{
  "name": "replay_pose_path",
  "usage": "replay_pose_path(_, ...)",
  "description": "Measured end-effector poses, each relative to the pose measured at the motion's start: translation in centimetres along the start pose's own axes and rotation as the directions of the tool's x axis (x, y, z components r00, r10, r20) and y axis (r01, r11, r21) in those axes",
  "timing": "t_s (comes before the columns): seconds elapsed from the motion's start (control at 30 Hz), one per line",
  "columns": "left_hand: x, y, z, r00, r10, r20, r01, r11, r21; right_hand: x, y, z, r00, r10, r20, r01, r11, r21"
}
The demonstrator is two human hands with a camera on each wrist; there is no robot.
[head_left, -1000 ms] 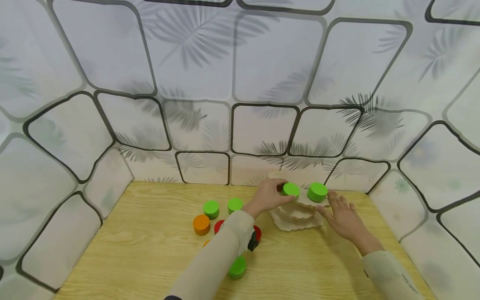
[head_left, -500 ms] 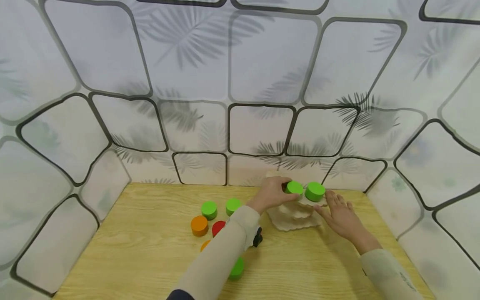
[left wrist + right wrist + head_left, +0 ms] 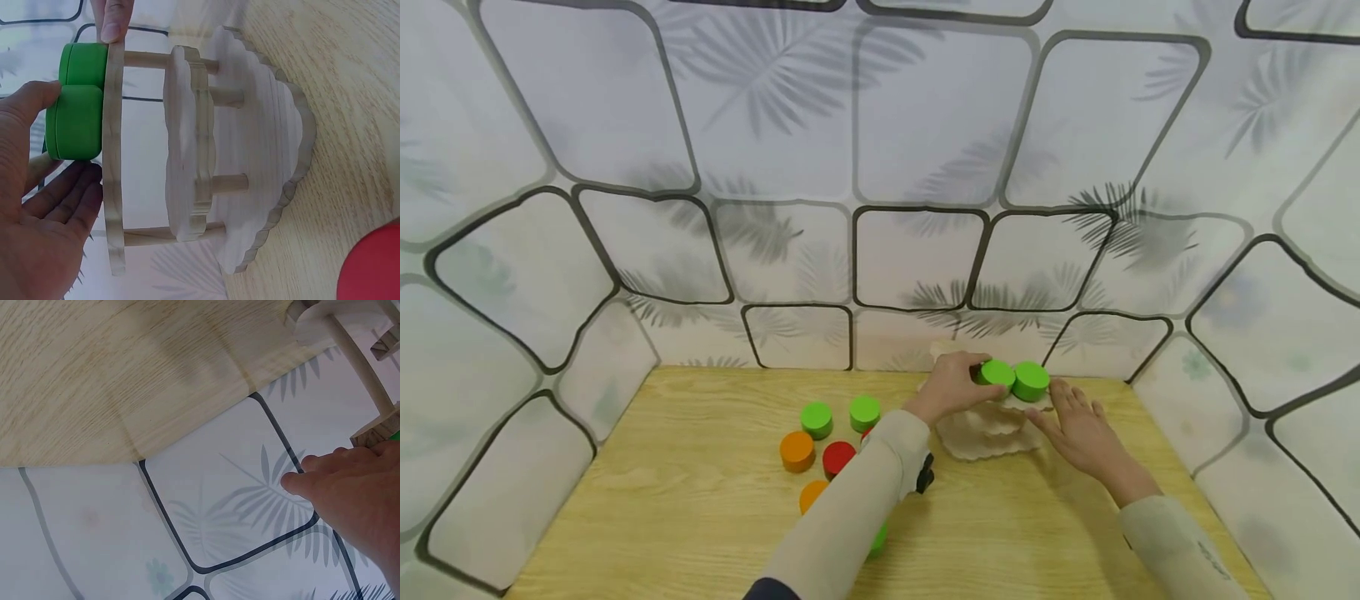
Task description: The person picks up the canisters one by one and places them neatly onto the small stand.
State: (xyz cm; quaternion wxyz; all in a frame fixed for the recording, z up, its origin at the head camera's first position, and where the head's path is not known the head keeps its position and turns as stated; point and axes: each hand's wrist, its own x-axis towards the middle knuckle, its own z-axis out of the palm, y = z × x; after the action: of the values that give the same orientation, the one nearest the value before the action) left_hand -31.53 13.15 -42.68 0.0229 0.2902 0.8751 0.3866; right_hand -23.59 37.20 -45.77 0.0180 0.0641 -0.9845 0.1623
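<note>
A pale wooden tiered stand with scalloped plates and round posts stands at the table's back right. In the left wrist view, two green round blocks sit side by side on its top plate. My left hand holds the nearer green block between thumb and fingers, right against the other green block. My right hand rests with extended fingers at the top plate's right edge, beside that second block. The right wrist view catches this hand at the plate's edge.
Left of the stand lie several loose round blocks: green, another green, orange, red and a second orange. My left sleeve crosses over some. A patterned wall closes off the table's back.
My left hand has slid its green block to the right along the top plate, closing the gap to the other green block. The right hand stays at the plate's edge.
</note>
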Motion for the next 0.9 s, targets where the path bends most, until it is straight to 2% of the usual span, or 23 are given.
replay_pose_path(0.2,0.3,0.1,0.3,1.0,-0.004,-0.004,0.004,0.999,0.032,-0.1,0.0,0.0,1.0,0.006,0.015,-0.007,1.0,0.008)
replay_pose_path(0.63,0.8,-0.1,1.0,0.999,-0.036,-0.035,0.037,0.999,0.015,0.1,0.0,0.1,1.0,0.012,0.003,-0.012,1.0,-0.016)
replay_pose_path(0.9,0.8,-0.1,1.2,0.999,-0.039,-0.032,0.039,0.999,-0.004,0.1,0.1,0.1,1.0,0.015,0.006,-0.015,1.0,-0.014)
